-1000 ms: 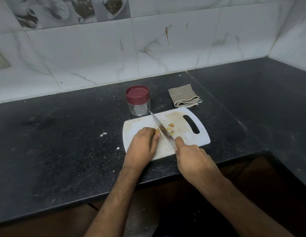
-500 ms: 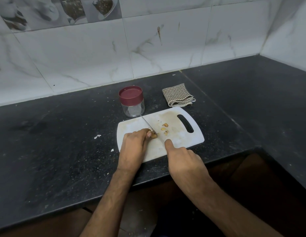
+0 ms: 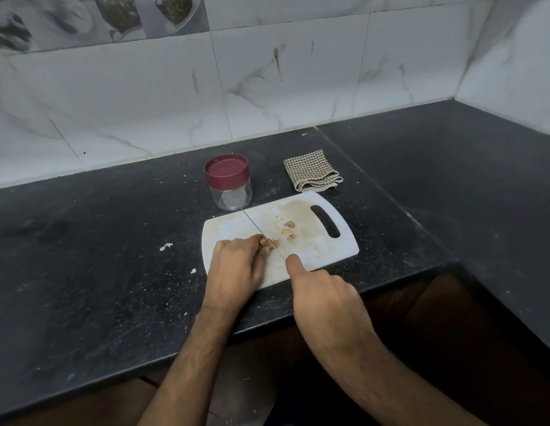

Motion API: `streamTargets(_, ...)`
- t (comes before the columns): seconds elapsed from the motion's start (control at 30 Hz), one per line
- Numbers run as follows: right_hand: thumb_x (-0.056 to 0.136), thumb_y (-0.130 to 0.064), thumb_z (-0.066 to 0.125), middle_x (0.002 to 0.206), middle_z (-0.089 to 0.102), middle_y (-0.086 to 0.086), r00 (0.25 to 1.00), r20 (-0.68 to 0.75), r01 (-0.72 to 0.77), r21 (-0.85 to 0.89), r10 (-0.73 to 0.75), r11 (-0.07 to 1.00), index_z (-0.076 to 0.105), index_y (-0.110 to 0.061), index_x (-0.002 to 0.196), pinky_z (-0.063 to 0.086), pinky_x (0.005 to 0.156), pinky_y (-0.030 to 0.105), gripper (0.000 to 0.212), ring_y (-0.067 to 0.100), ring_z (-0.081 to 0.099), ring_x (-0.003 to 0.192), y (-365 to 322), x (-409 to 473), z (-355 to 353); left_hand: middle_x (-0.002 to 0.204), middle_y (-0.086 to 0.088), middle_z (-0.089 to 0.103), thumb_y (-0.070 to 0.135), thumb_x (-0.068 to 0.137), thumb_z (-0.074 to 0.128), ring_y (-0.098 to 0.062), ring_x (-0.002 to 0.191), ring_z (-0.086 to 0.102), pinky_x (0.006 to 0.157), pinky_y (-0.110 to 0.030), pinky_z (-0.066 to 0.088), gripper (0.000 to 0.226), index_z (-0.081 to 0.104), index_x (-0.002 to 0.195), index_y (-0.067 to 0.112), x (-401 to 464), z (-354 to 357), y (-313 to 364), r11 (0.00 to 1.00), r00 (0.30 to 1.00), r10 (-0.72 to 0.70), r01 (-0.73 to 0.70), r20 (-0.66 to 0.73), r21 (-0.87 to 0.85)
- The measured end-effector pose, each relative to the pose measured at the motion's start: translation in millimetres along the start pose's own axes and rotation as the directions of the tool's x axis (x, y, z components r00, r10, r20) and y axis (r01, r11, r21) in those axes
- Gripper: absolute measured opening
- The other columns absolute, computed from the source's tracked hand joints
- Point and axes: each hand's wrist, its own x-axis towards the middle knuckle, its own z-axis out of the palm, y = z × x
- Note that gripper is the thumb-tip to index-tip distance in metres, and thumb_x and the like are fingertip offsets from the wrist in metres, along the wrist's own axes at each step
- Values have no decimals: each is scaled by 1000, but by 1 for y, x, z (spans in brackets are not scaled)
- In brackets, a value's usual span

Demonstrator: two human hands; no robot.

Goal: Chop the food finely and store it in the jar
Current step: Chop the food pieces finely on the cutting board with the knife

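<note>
Head view: the left hand pinches the food piece against the white cutting board on the black counter. The right hand has its grip closed around the knife, blade edge on the food. Cut bits lie just beside. The lidded jar stands behind the board, near a folded cloth.

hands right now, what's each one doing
Left hand: pinching the food piece on the board.
Right hand: closed on the knife.
</note>
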Motion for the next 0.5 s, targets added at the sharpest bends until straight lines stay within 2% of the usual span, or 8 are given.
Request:
streamTargets(0.27,97,-2,38,69,38,-2,1000,16,-6,23,6,1000,30,-22,138,44,64,35,46,22,48,70,-2,7,2,63,6,60,27,98,59,-22,60,54,72,-35,38,17,62,84,18,0,-1,-2,998,1000,0,1,6,-56)
streamTargets(0.37,97,-2,37,68,37,-3,999,36,4,24,-5,1000,30,-22,138,44,64,35,46,21,49,71,-1,12,-1,61,8,57,28,98,57,-20,58,52,71,-32,35,20,60,81,17,0,0,-4,998,1000,4,-4,11,-66)
streamTargets(0.5,96,0,39,71,39,-2,996,85,-13,3,13,1000,29,-24,140,47,65,38,51,23,50,75,0,20,-5,63,4,60,26,98,60,-20,58,52,72,-32,37,20,60,81,16,1,3,-7,998,1000,6,-5,11,-69)
